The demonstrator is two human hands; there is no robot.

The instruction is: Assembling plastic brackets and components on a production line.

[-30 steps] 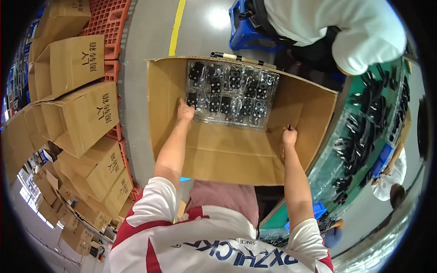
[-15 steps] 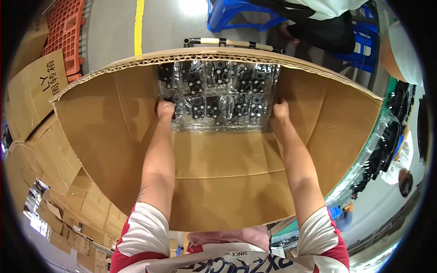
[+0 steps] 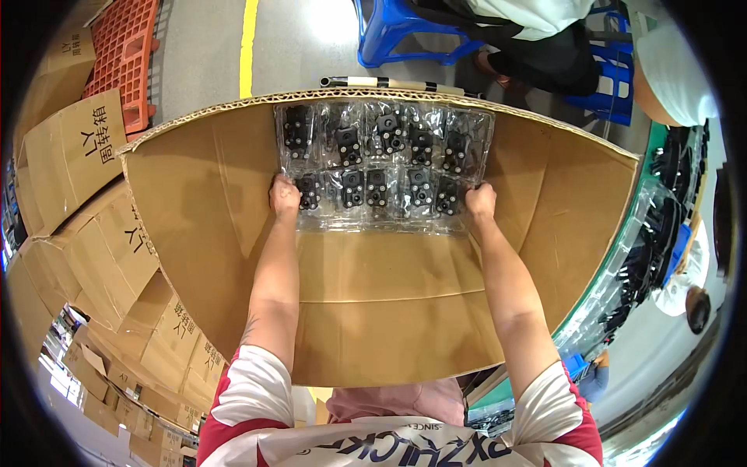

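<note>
Two rows of black parts (image 3: pixel 377 187) fill a clear tray (image 3: pixel 373 225), which lies inside a large open cardboard box (image 3: pixel 393 338), toward its 12 o'clock wall. The hands are well apart, each curled onto the tray's edge: the left hand (image 3: pixel 285 196) at its 8 o'clock corner, the right hand (image 3: pixel 481 201) at its 4 o'clock corner; the fingertips' exact hold is hidden. Filling the tray looks done, and so does bringing it within the box walls. Letting go is not yet done, and the box is not closed. A bare brown stretch shows at 6 o'clock of the tray. Whether other layers lie beneath it cannot be told. More cartons (image 3: pixel 101 249) stand toward 9 o'clock.
</note>
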